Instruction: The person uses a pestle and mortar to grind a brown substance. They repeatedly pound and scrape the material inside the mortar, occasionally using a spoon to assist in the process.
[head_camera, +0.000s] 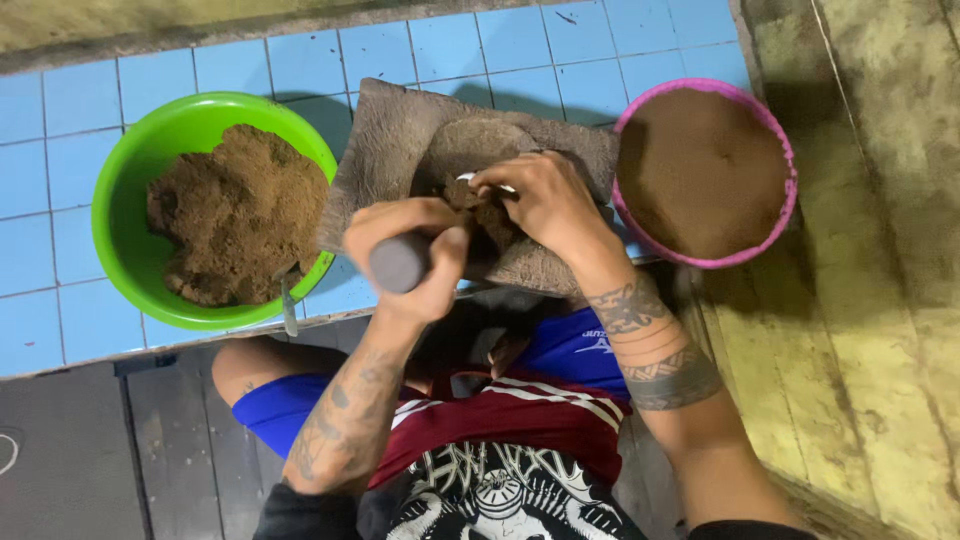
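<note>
The left hand (415, 250) is nearest, its fingers clamped around a dark round handle (398, 262) whose end points to the camera. Just beyond, the right hand (545, 205) has its fingers together, pinching a small lump of brown clay-like material (470, 195) beside something small and white at the fingertips. Under both hands lies a worn grey-brown slab (385, 140), set on the blue tiled worktop (60, 160). To the left of the fingers stands a green bowl (130, 160) with crumbly brown material. To the right of the fingers is a pink bowl (790, 200), filled with smooth brown powder.
</note>
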